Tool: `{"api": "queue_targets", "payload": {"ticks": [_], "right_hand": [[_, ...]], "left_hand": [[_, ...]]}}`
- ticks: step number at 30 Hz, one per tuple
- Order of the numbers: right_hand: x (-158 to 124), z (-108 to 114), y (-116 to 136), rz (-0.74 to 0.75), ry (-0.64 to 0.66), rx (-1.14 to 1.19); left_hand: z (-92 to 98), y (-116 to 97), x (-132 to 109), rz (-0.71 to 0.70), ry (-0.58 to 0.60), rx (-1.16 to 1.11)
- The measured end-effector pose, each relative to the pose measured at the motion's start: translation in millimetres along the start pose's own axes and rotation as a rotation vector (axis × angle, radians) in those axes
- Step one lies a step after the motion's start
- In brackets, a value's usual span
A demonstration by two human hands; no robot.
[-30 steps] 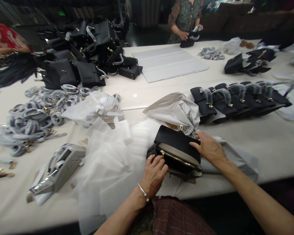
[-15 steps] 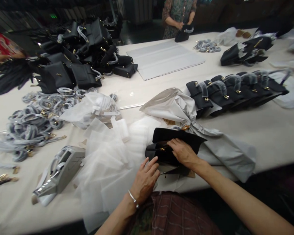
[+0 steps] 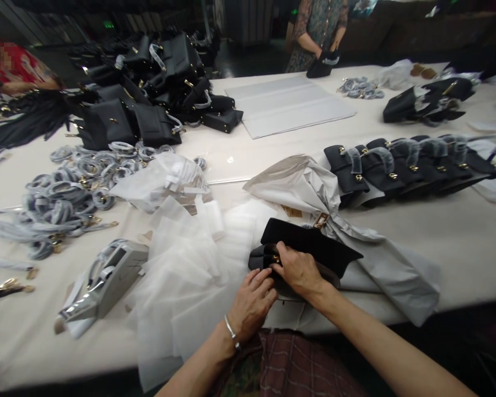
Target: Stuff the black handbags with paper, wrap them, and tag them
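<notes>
A black handbag (image 3: 310,242) lies at the table's front edge with its flap raised away from me. My left hand (image 3: 254,303) has its fingertips on the near left edge of the bag, fingers bent and close together. At the bag's mouth, my right hand (image 3: 300,270) pinches the rim by a gold clasp; its thumb and fingers are closed there. Just behind the bag lies crumpled grey wrapping sheet (image 3: 297,176) with a gold buckle on it. Thin white foam sheets (image 3: 190,275) spread out to the left of my hands.
Several black handbags (image 3: 351,171) with wrapped handles stand in a row at right. A tape dispenser (image 3: 111,281), wrapped straps (image 3: 62,204) and a heap of black bags (image 3: 124,118) are at left. Grey board (image 3: 289,102) lies farther back. Across the table a person (image 3: 320,33) handles a black bag.
My right hand has moved left and down, from inside the bag's opening to its rim near the clasp. My left fingers have drawn closer together. The whole view has shifted slightly.
</notes>
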State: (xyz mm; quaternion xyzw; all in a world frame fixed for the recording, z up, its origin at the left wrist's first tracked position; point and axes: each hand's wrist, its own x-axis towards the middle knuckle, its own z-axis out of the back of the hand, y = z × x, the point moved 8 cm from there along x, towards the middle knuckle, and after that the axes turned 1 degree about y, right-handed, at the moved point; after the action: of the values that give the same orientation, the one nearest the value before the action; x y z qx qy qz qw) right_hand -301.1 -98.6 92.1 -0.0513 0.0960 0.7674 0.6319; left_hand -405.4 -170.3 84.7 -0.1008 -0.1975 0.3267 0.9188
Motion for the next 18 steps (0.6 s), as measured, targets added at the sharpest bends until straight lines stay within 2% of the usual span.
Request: {"api": "queue_targets", "payload": {"ticks": [4,8,10,13,16,18], "right_hand": [[0,-2,6,0.082,0.006,0.024],[-12,-3,5,0.158,-0.037,0.117],[-17,3,5,0.163,-0.104,0.122],[-21,14,11,0.192,-0.172,0.064],[-18,12,6,0.152,-0.114,0.068],[-16,-1,-9,0.098,-0.030,0.128]], "left_hand": [[6.6,1,0,0.025,-0.011,-0.040],[19.0,13,17,0.167,-0.027,-0.125],[18.1,21,31,0.266,0.050,-0.084],[10.0,29,50,0.373,0.229,0.042],[8.7,28,62,0.361,0.251,0.089],[9.3,26,64,0.315,0.215,0.080]]}}
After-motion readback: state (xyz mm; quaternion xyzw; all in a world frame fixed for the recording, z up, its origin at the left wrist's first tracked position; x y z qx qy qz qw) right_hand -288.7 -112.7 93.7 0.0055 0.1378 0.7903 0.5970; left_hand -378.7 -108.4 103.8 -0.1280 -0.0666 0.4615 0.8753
